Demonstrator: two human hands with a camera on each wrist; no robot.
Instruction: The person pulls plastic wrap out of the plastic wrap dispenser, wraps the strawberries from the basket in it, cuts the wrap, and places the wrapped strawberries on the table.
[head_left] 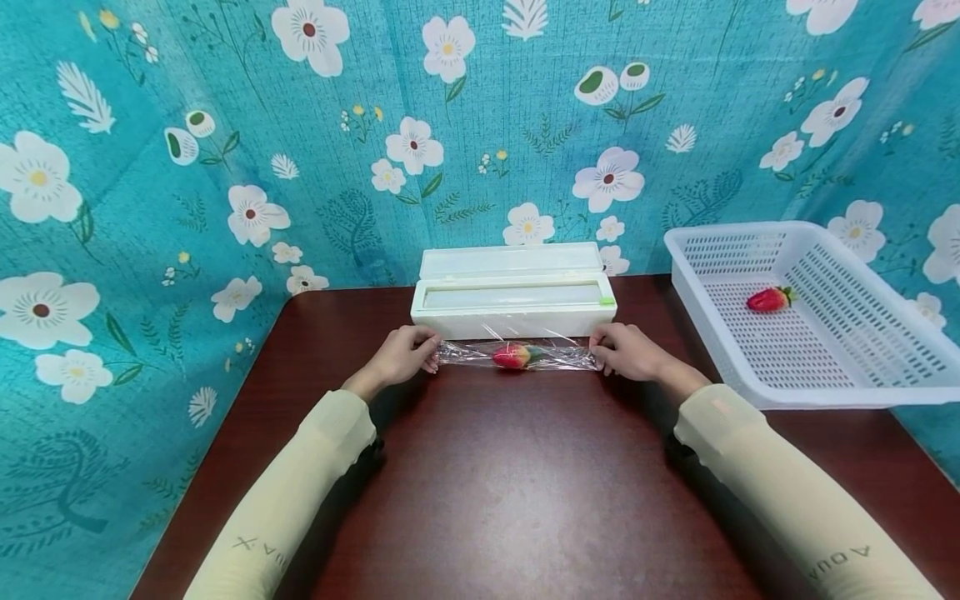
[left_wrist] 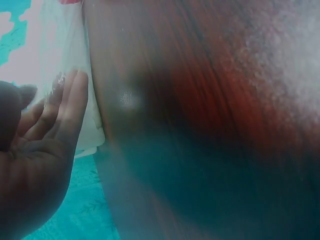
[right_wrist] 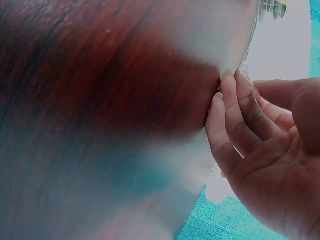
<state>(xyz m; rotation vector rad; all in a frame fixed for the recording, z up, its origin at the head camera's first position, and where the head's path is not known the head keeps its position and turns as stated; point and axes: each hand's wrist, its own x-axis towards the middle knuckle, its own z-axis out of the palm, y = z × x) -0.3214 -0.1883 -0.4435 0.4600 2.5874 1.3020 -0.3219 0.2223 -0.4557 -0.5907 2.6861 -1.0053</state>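
Clear plastic wrap (head_left: 566, 358) stretches between both hands, just in front of a white cling film dispenser box (head_left: 513, 323). A red strawberry (head_left: 512, 357) lies in the middle of the gathered film, its green top to the right. My left hand (head_left: 405, 354) pinches the film's left end between thumb and fingers. At the other end, my right hand (head_left: 628, 352) pinches the film; the right wrist view shows crinkled film between thumb and fingertips. A thin sheet of film runs from the strawberry up to the box front.
The box's lid (head_left: 513, 260) stands raised, and a green slider (head_left: 606, 301) sits at its right end. To the right is a white perforated basket (head_left: 720, 333) with another strawberry (head_left: 770, 299) in it. A flowered teal cloth (head_left: 337, 167) hangs behind the dark wooden table (head_left: 517, 483).
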